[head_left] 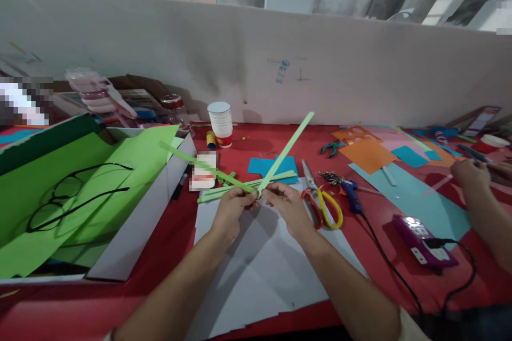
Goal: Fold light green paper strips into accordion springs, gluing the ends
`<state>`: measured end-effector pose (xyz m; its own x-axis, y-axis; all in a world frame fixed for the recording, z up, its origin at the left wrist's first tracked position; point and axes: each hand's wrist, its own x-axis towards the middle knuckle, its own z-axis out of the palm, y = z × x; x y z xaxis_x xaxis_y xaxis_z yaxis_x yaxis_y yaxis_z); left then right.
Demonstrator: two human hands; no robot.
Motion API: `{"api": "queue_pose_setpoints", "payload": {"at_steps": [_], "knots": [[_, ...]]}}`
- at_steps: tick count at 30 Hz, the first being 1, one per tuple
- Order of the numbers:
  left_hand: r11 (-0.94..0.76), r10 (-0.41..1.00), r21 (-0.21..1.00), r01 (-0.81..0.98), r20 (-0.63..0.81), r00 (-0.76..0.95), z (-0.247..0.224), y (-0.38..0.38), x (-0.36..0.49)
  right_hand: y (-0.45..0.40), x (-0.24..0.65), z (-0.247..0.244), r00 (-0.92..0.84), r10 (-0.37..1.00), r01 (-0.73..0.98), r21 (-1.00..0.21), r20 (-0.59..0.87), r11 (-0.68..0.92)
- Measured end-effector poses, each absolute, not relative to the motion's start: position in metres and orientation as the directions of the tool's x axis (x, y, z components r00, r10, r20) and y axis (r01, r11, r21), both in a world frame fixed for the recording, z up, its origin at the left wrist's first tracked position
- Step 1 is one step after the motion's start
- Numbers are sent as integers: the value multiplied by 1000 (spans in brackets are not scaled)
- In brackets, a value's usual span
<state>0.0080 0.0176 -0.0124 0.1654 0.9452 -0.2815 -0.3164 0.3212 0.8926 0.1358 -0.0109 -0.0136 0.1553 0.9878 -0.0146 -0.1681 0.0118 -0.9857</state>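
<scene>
Two light green paper strips (287,150) meet in a V between my hands, above white paper (260,277). My left hand (236,210) pinches the lower end of the strip that slants up to the left. Close beside it, my right hand (286,205) pinches the lower end of the strip rising to the right. The fingertips nearly touch where the strips join; the joint is partly hidden. Behind the hands lie more green strips (212,194) and blue paper (256,165). Scissors with yellow and red handles (331,210) rest right of my right hand.
At left, a white box (152,218) holds green sheets and black glasses (60,200). Paper cups (221,125) stand behind. To the right are a blue glue gun (351,197), a purple device (424,245) with cables, coloured papers and another person's hand (470,176).
</scene>
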Motion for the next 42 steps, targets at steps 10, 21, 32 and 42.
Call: {"api": "queue_pose_setpoints", "payload": {"at_steps": [10, 21, 32, 42], "knots": [[339, 937, 869, -360, -279, 209, -12, 15, 12, -9, 138, -18, 185, 983, -113, -993, -5, 16], [278, 958, 875, -397, -218, 188, -12, 14, 14, -7, 138, -16, 181, 979, -241, -969, -96, -50], [377, 922, 775, -507, -262, 286, -21, 19, 13, -3, 143, -19, 282, 953, -238, -970, -115, -47], [457, 885, 764, -456, -338, 320, -20, 20, 13, -6, 139, -19, 260, 961, -211, -977, -95, -40]]}}
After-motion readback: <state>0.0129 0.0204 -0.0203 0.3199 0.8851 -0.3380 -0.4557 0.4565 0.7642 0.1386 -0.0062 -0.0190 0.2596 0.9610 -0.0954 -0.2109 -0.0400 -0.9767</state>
